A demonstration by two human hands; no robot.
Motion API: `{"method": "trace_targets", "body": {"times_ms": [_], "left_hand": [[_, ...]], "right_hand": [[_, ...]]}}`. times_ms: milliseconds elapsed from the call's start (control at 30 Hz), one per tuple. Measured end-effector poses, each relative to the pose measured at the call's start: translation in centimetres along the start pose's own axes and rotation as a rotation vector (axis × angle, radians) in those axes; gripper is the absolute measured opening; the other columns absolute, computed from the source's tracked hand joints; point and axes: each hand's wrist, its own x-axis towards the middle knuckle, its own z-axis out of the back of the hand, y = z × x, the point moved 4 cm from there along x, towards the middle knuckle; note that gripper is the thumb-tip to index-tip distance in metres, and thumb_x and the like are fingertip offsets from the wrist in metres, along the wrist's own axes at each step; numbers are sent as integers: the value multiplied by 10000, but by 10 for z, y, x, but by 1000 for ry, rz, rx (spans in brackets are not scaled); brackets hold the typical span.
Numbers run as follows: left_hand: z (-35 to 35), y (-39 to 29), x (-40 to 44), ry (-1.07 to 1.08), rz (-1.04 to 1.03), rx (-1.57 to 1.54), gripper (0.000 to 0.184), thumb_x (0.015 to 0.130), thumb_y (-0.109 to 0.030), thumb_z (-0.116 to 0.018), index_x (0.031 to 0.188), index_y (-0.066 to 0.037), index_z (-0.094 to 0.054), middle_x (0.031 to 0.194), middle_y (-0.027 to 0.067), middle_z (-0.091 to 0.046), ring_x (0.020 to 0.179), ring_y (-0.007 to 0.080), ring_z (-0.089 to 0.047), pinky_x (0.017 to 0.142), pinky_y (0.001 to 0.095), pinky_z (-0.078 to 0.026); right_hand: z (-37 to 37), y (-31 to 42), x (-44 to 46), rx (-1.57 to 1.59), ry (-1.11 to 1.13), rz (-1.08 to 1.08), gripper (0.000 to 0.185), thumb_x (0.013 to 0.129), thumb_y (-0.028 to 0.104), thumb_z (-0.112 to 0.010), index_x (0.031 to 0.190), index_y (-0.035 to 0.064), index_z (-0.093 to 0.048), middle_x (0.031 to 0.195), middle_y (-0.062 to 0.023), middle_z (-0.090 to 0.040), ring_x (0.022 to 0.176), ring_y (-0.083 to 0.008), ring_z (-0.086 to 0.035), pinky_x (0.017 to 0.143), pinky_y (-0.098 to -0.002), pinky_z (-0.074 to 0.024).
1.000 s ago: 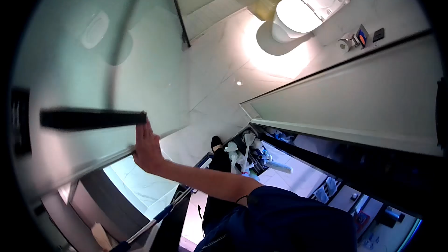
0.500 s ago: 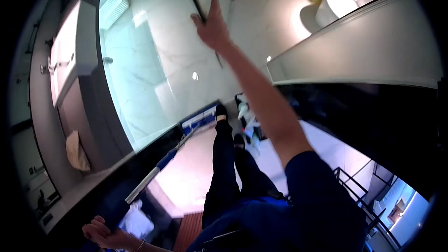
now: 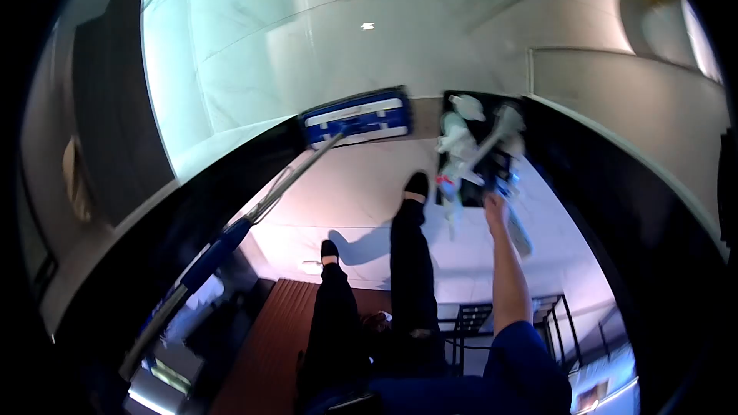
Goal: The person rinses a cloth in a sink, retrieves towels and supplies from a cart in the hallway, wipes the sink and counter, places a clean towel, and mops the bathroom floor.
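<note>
My right hand [image 3: 496,209] is at the near edge of a black caddy [image 3: 453,194] on the floor. Its fingers are curled around something dark that I cannot make out. Inside the caddy stand white spray bottles [image 3: 457,138] and a pale brush-like tool [image 3: 500,134], blurred. A light-coloured bottle or tube [image 3: 520,230] lies beside my right wrist. My left hand is out of view. To the left, a flat mop with a blue and white head [image 3: 357,119] leans across the doorway, its pole [image 3: 223,250] running down to the lower left.
Dark door frames [image 3: 638,177] flank the opening. My feet [image 3: 416,184] stand on the pale floor, with a reddish-brown ribbed surface [image 3: 265,338] behind them. A black metal rack [image 3: 473,315] is at the lower right. A frosted glass panel [image 3: 615,81] stands at the upper right.
My right hand has left the dark bar at the top and come down to the caddy. My left hand has gone out of view. The view has tilted down towards my feet.
</note>
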Motion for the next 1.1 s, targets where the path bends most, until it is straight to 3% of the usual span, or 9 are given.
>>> {"method": "trace_targets", "body": {"times_ms": [100,233,300,400,600,733,833,967,1100], "left_hand": [[23,29,-6,46,27,391,707,777,-422,-682,1302,-128,-309,1072,152,-478,961,323,-548,827,542,-465],[36,17,-3,373,-5,135,283,779,51,-565,1057,-1,-578,1042,118,-610,1022,249,-569,960,371,-414],[31,4,-6,388,-76,240,307,772,62,-567,1072,-1,-568,1007,107,-613,981,238,-580,944,369,-425],[28,78,-36,231,891,-515,286,805,34,-547,1088,-4,-535,914,78,-598,877,204,-572,946,355,-419],[18,54,-76,259,719,-461,184,915,-25,-420,1074,39,-486,724,9,-414,781,135,-496,922,289,-391],[26,108,-103,274,908,-870,229,880,53,-425,1105,48,-468,749,-6,-400,805,124,-484,917,283,-385],[8,25,-71,312,518,-306,163,947,-92,-389,975,23,-502,701,19,-422,753,146,-484,875,278,-405],[7,64,-87,-22,1153,-964,184,956,-114,-390,922,14,-517,707,13,-435,754,150,-490,857,267,-417],[-13,-5,-73,-103,1119,-739,197,931,-122,-448,755,-48,-496,608,-10,-355,634,124,-437,804,272,-429]], "right_hand": [[-13,-11,29,-86,-21,-126,375,787,275,-606,1126,116,-595,994,-155,-640,948,-339,-595,816,-423,-460],[-28,4,65,-309,-14,95,449,735,204,-634,1152,57,-558,1026,-189,-619,975,-359,-577,832,-443,-450],[-14,41,59,-388,-83,209,450,720,183,-646,1133,28,-559,1033,-189,-615,969,-358,-574,836,-436,-447],[-18,29,72,-34,-122,195,407,699,158,-696,1053,-11,-586,977,-191,-627,909,-354,-587,789,-421,-450],[-36,27,66,135,-445,65,387,694,229,-720,948,-32,-589,889,-192,-636,799,-367,-604,698,-423,-459],[-37,21,88,-106,-121,63,356,695,174,-733,940,-39,-586,849,-164,-643,776,-292,-610,714,-381,-467],[-46,6,102,316,19,170,342,704,88,-703,998,-49,-592,916,-140,-649,793,-232,-588,745,-341,-455],[-38,26,90,499,56,85,255,726,51,-673,950,-47,-599,868,-123,-632,770,-207,-557,754,-334,-445],[-5,46,50,266,26,20,242,711,48,-676,916,-48,-591,823,-126,-617,749,-222,-542,754,-340,-431]]}}
